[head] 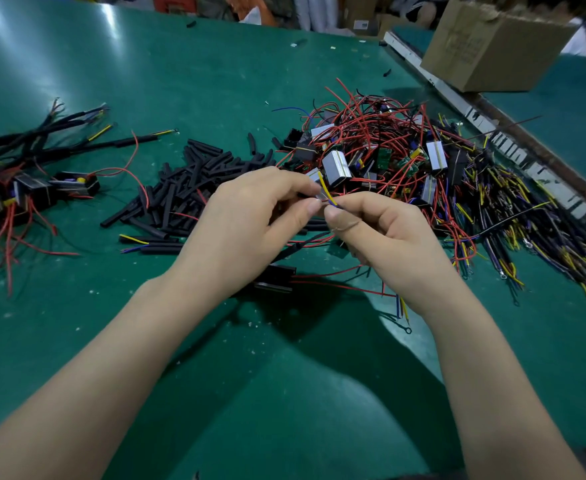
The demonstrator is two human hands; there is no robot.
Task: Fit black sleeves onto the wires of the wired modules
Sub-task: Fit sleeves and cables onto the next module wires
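My left hand (pixel 250 223) and my right hand (pixel 385 237) meet above the green table, fingertips almost touching. Between them the yellow and blue wire ends (pixel 327 194) stick up; my right hand pinches these wires. My left hand pinches something small and dark at the wire ends, probably a black sleeve, mostly hidden by the fingers. A black module (pixel 277 277) lies below my hands, its red wires running right. A heap of loose black sleeves (pixel 194 181) lies to the left of my hands.
A tangle of modules with red wires (pixel 381 147) lies behind my hands, and yellow and purple wires (pixel 526 216) spread to the right. Sleeved modules (pixel 25 188) sit at the left edge. A cardboard box (pixel 492 46) stands at the far right.
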